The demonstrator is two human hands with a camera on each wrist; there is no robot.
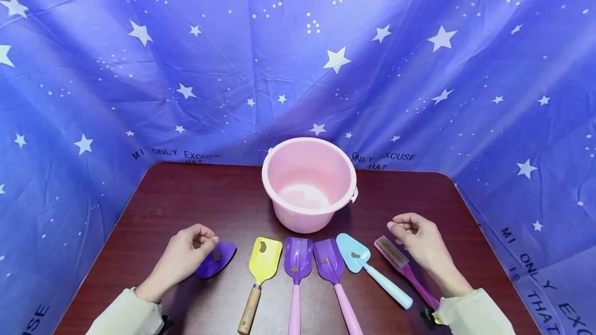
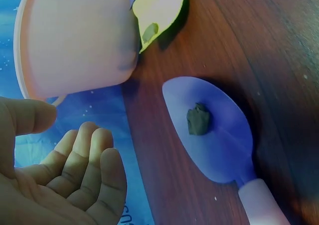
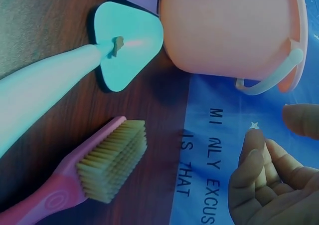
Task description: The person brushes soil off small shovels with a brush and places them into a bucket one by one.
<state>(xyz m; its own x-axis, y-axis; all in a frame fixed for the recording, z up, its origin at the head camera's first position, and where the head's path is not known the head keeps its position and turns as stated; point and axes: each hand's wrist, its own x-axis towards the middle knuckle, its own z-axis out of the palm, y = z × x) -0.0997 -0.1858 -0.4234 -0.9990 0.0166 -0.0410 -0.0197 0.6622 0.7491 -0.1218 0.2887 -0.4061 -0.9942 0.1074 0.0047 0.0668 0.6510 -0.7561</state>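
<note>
Over the left part of the table hovers my left hand [image 1: 183, 253], fingers loosely bent and holding nothing. Beneath it lies a purple trowel [image 2: 224, 120] with a dark clump [image 2: 198, 119] on its blade and a pale pink handle. My right hand [image 1: 422, 244] is also bare, loosely curled in the air above a pink scrub brush [image 1: 393, 253]. The brush's bristles face up; in the right wrist view its bristles [image 3: 114, 157] look yellowish. Left of the brush lies a light blue trowel [image 1: 353, 247] with a small brown bit on it.
A pink bucket [image 1: 302, 218] stands upright at the table's back middle, no contents visible inside. In front of it lie a yellow shovel [image 1: 267, 262] with a wooden handle and two purple shovels with pink handles, one [image 1: 299, 255] beside the other [image 1: 329, 257]. A starry blue curtain [image 1: 223, 66] surrounds the table.
</note>
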